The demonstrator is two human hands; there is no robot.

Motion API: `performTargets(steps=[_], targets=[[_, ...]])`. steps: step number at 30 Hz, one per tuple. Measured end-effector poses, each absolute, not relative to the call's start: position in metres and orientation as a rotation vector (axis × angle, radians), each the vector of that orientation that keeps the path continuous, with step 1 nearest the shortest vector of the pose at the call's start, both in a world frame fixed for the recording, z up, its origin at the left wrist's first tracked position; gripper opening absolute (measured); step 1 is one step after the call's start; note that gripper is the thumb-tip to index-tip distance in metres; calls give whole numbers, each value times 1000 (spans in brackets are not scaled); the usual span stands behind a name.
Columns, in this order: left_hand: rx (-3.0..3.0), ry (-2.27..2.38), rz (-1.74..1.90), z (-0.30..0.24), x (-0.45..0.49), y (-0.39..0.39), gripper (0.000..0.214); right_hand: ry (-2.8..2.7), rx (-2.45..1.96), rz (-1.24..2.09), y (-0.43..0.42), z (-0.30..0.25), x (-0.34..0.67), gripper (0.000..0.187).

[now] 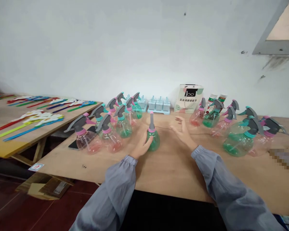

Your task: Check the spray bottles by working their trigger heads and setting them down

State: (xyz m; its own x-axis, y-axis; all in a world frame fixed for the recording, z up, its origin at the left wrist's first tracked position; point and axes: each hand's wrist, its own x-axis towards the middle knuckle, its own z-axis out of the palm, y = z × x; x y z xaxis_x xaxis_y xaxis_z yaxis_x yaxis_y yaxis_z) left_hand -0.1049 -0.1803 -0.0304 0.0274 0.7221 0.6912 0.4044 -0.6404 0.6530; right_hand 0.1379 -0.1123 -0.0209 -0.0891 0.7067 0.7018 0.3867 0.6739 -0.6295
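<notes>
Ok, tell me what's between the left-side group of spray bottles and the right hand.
In the head view, the left hand, holding an upright green spray bottle.

two bare hands [142, 146], sixteen spray bottles [154, 143], one held, eight to the left, seven to the right, two pale blue mould trays [162, 106], one printed bag [186, 104], two tabletops [168, 175], one cardboard box [53, 188], flower-topped sticks [39, 118] overlapping too much to count
</notes>
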Motion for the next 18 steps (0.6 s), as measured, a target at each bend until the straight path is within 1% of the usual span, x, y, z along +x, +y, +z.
performTargets(steps=[2,4,6,9,11,12,13,14,16,17,18], targets=[[2124,1053,1514,-26,-100,-186,43,-1814,-768,557,-130,-10,108,71],[2134,1013,1419,-25,-96,-188,44,-1821,-677,709,-142,0,84,75],[2110,1076,1433,-30,-93,-187,51,-1772,-617,816,-150,6,68,71],[2143,1221,1494,-38,-95,-183,67,-1689,-604,914,-152,11,55,59],[2222,1233,1521,-41,-103,-183,66,-1660,-633,926,-149,10,52,52],[2259,1232,1591,-40,-109,-185,62,-1660,-648,922,-148,10,52,49],[2265,1257,1743,-39,-117,-187,57,-1667,-663,914,-147,9,52,45],[2213,1320,1973,-37,-127,-189,52,-1676,-679,908,-146,8,53,42],[1871,1544,2533,-32,-148,-193,46,-1686,-712,905,-146,7,53,38],[1605,1672,2744,-29,-158,-194,46,-1682,-724,910,-146,7,54,38],[1350,1785,2854,-26,-167,-193,47,-1674,-734,919,-147,7,54,38]])
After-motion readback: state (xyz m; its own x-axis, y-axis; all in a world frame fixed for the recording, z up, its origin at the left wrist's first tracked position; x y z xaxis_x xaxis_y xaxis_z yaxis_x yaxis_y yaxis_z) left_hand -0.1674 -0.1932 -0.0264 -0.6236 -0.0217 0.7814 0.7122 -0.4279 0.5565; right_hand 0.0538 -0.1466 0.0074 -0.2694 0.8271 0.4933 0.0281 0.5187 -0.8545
